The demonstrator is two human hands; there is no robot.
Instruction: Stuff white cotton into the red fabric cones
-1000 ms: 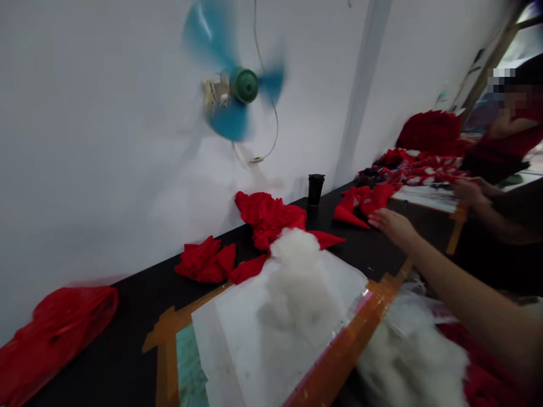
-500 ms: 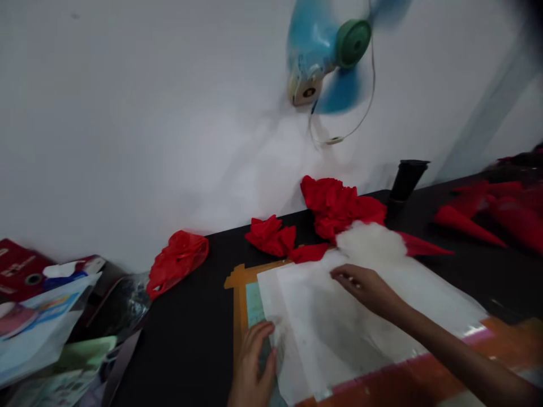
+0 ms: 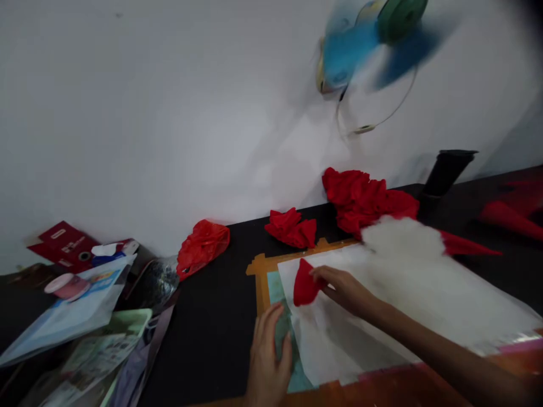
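Observation:
My right hand (image 3: 335,285) pinches a small red piece of cloth (image 3: 306,282), roughly triangular, above the white sheet (image 3: 339,328). Fingers apart, my left hand (image 3: 271,356) rests at the sheet's left edge and holds nothing. Under that edge shows a blue-green surface (image 3: 275,282) bordered by orange tape (image 3: 261,282). A fluffy white heap of stuffing (image 3: 403,243) lies on the sheet's far side, with a red cone (image 3: 469,243) poking out to its right.
Behind the sheet sit crumpled red cloths (image 3: 292,227) and a larger red cloth pile (image 3: 365,200). A red plastic bag (image 3: 202,246) and a cluttered green tray (image 3: 131,319) are to the left. A black cup (image 3: 449,172) stands at the back right; a blue fan (image 3: 352,51) spins on the wall.
My right hand has taken up the small red cloth piece from beyond the sheet and brought it leftward and nearer. My left hand stays by the sheet's edge. The view has shifted left.

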